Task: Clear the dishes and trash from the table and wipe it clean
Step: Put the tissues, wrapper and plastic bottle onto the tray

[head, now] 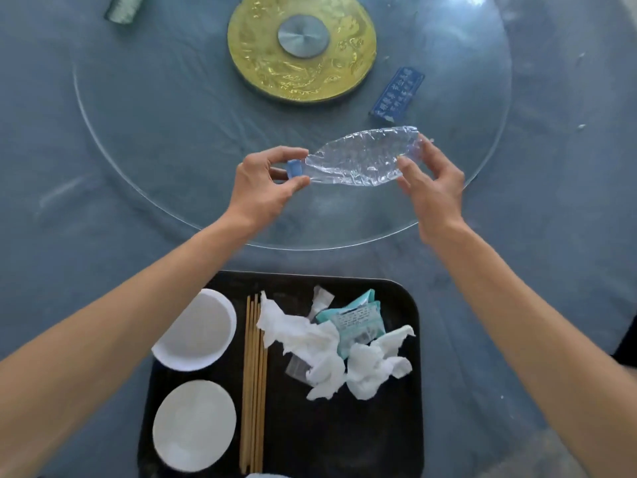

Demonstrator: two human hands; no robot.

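A crushed clear plastic bottle (358, 157) with a blue cap hangs sideways above the glass turntable (138, 167). My left hand (265, 182) pinches the capped neck end. My right hand (431, 181) grips the bottle's base end between thumb and fingers. Below, at the table's near edge, a black tray (389, 426) holds a white bowl (198, 331), a white plate (194, 426), several wooden chopsticks (254, 381), crumpled white tissues (331, 353) and a teal wrapper (358, 320).
A gold disc with a grey hub (301, 46) sits at the turntable's centre. A blue packet (396, 94) lies right of it. A greenish ribbed object (122, 6) stands at the far left. The table wears a blue cloth (51, 219) with small white scraps at the right.
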